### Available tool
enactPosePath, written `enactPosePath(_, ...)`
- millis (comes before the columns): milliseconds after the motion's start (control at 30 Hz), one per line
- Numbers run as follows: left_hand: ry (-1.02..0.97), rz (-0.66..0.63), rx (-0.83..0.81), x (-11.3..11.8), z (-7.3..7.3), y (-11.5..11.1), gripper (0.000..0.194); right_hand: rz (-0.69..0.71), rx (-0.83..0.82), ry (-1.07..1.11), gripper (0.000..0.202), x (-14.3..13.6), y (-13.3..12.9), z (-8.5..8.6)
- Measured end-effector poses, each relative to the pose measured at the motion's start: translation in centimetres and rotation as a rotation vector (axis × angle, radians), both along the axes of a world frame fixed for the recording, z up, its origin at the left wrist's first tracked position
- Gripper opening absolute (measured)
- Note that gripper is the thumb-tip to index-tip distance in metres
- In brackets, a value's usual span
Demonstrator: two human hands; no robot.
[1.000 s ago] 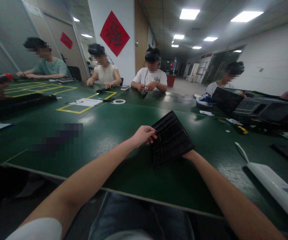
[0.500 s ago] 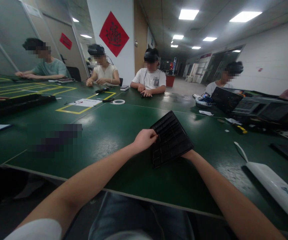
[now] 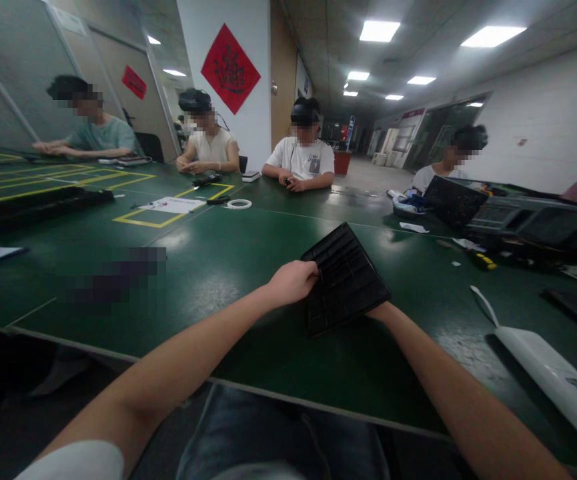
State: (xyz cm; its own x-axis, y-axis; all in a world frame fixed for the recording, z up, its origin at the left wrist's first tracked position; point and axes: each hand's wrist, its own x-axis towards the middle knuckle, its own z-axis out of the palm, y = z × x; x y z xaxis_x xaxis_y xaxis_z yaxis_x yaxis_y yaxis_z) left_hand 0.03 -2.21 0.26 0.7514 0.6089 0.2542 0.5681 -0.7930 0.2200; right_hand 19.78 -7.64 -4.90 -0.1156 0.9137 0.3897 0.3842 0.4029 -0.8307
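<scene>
A black plastic tray [image 3: 348, 283] with ribs and shallow compartments is held tilted above the green table, its ribbed side facing me. At its left edge, my left hand [image 3: 295, 280] is closed, fingertips pinched against the ribbed face. Whether a small part sits in that pinch is hidden. My right hand [image 3: 381, 311] grips the tray from behind at its lower right. Its fingers are out of sight behind the tray.
The green table [image 3: 248, 247] has its near edge by my lap. A white elongated case [image 3: 548, 370] lies right, beyond it a yellow-black tool [image 3: 483, 260] and a dark open machine housing [image 3: 533, 210]. A tape roll [image 3: 239, 204] lies further back. Several people sit around.
Both hands and the tray stay nearly in place, with only a slight shift in the view. Across the table, a person's hands have drawn together around a small dark object.
</scene>
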Motion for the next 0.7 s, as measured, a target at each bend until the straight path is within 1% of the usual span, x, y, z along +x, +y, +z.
enactPosePath(33, -0.006, 0.018, -0.023, 0.0, -0.1, 0.3, 0.019, 0.004, 0.007, 0.002, 0.068, 0.0, 0.0, -0.1)
enactPosePath(100, 0.012, 0.054, -0.053, 0.0, -0.3, 0.6, 0.030, 0.006, 0.004, 0.018, 0.067, 0.1, 0.2, -0.3)
enactPosePath(200, 0.057, 0.094, -0.059, 0.1, -0.6, 0.8, 0.042, 0.005, -0.030, 0.079, 0.066, 0.1, 0.3, -0.7)
enactPosePath(300, 0.051, 0.080, -0.037, 0.1, -0.4, 0.6, 0.038, 0.049, -0.025, 0.147, 0.057, 0.1, 0.4, -0.9)
enactPosePath(367, 0.060, 0.059, -0.035, 0.1, -0.3, 0.5, 0.035, 0.064, -0.018, 0.136, 0.054, 0.3, 0.5, -1.0)
enactPosePath(533, 0.073, 0.106, -0.052, 0.2, -0.3, 0.3, 0.045, 0.025, 0.025, 0.018, 0.059, 0.6, 0.8, -1.6)
enactPosePath(600, 0.052, 0.103, -0.033, 0.3, -0.5, 0.2, 0.042, 0.039, 0.013, 0.009, 0.056, 0.5, 0.7, -1.7)
enactPosePath(700, -0.005, 0.095, -0.005, 0.4, -0.5, 0.0, 0.030, 0.024, -0.008, -0.002, 0.050, 0.4, 0.4, -1.3)
